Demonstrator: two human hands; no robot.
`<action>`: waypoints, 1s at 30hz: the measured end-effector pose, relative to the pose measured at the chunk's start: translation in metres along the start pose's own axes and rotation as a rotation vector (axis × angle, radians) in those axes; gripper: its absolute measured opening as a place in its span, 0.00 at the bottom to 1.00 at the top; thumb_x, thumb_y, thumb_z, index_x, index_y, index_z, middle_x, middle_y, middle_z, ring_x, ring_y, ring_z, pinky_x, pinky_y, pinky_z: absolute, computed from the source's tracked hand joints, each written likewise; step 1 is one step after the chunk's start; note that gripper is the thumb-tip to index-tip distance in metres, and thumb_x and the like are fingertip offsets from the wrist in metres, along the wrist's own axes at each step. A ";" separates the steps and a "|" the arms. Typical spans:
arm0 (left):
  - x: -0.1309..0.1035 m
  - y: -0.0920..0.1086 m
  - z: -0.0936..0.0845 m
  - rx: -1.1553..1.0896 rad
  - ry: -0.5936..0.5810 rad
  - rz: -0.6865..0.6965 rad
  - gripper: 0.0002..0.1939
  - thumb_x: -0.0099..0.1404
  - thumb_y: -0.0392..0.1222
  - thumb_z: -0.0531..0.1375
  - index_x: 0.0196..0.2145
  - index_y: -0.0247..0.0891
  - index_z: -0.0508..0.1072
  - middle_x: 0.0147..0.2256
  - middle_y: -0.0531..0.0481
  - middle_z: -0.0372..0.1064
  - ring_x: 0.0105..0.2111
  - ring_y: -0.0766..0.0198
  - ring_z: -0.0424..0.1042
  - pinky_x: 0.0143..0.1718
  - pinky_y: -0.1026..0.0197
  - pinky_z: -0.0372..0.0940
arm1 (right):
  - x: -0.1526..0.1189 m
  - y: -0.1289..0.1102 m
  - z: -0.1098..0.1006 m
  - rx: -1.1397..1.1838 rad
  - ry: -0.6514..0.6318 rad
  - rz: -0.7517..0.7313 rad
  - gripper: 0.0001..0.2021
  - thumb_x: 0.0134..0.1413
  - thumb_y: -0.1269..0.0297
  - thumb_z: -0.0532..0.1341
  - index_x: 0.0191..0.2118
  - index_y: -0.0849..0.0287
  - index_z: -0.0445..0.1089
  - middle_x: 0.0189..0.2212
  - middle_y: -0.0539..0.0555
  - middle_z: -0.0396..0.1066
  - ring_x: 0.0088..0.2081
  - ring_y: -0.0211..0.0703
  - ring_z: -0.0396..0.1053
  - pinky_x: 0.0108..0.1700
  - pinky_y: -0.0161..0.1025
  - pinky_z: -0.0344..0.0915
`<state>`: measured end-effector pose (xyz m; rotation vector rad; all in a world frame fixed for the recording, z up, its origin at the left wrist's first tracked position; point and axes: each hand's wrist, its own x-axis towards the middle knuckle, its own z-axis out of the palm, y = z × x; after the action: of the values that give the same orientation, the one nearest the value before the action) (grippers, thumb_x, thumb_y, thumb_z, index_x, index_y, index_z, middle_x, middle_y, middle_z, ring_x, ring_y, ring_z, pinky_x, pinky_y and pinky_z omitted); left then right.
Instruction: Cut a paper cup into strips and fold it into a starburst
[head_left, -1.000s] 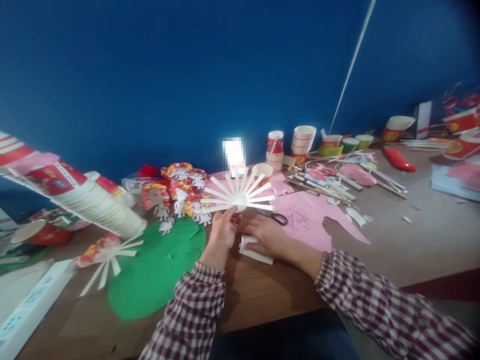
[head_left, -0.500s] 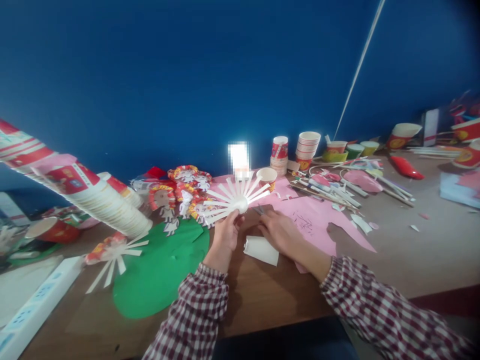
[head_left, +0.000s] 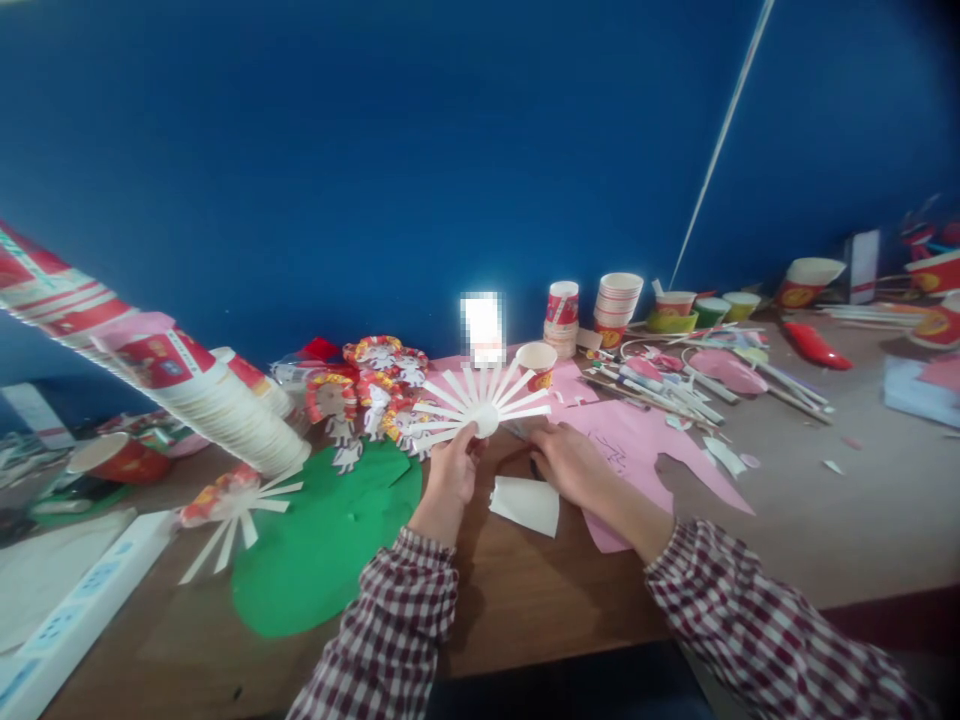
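Note:
A white paper cup (head_left: 486, 418), cut into strips that fan out from its round base, is pinched at its lower edge by my left hand (head_left: 455, 465). Close by on the right, my right hand (head_left: 574, 462) is closed around scissors (head_left: 516, 430); their grey blades point at the cup's base, and much of the handle is hidden by the fingers. Below the hands lies a curved white piece of paper (head_left: 525, 505) on the brown table. Pink paper (head_left: 630, 450) with dark pen marks is spread beneath and beyond my right hand.
Green paper (head_left: 322, 550) lies at left, beside another strip-cut cup (head_left: 244, 510). A long stack of paper cups (head_left: 217, 400) leans there, near a power strip (head_left: 82, 610). Lion-like paper cutouts (head_left: 375, 390), upright cups (head_left: 619, 300) and brushes (head_left: 660, 385) line the back.
The view has shifted slightly. My right hand has turned a little, and a dark part of the scissors' handle now shows beneath it. My left hand still holds the cut cup.

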<state>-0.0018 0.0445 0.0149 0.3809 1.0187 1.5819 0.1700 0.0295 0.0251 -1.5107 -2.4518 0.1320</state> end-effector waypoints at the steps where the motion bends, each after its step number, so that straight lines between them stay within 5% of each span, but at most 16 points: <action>1: 0.000 0.000 0.000 0.001 0.005 -0.001 0.06 0.51 0.29 0.63 0.30 0.32 0.72 0.29 0.49 0.74 0.26 0.70 0.71 0.26 0.69 0.66 | 0.000 0.000 0.000 0.011 0.006 0.007 0.08 0.57 0.70 0.53 0.40 0.61 0.68 0.38 0.56 0.70 0.39 0.43 0.66 0.41 0.37 0.59; 7: 0.001 0.002 -0.001 -0.007 -0.016 0.037 0.09 0.50 0.29 0.63 0.32 0.34 0.71 0.31 0.51 0.73 0.27 0.70 0.71 0.27 0.68 0.66 | -0.003 0.001 -0.004 -0.063 0.012 0.158 0.12 0.58 0.60 0.56 0.45 0.60 0.64 0.38 0.59 0.68 0.39 0.48 0.67 0.35 0.38 0.59; 11: 0.002 0.003 -0.002 -0.035 -0.028 0.041 0.07 0.50 0.31 0.63 0.30 0.34 0.70 0.28 0.52 0.72 0.25 0.70 0.70 0.28 0.67 0.66 | -0.004 0.002 -0.006 -0.059 -0.028 0.129 0.12 0.57 0.58 0.56 0.42 0.60 0.65 0.37 0.59 0.68 0.37 0.47 0.68 0.34 0.38 0.59; 20: -0.001 0.005 0.000 -0.056 -0.006 -0.003 0.05 0.51 0.30 0.62 0.28 0.34 0.71 0.27 0.52 0.72 0.25 0.71 0.70 0.28 0.67 0.66 | 0.000 0.009 0.006 0.118 0.050 -0.065 0.10 0.54 0.73 0.53 0.41 0.62 0.67 0.42 0.58 0.67 0.42 0.43 0.66 0.43 0.37 0.59; 30: -0.003 0.007 0.003 -0.057 0.009 -0.016 0.08 0.53 0.27 0.61 0.32 0.34 0.71 0.30 0.51 0.73 0.27 0.71 0.70 0.28 0.68 0.65 | -0.005 0.004 -0.008 -0.062 -0.024 0.131 0.12 0.58 0.70 0.52 0.47 0.61 0.66 0.37 0.60 0.69 0.36 0.47 0.68 0.34 0.38 0.59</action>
<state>-0.0036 0.0434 0.0228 0.3254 0.9792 1.5959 0.1778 0.0263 0.0313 -1.7057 -2.3960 0.0998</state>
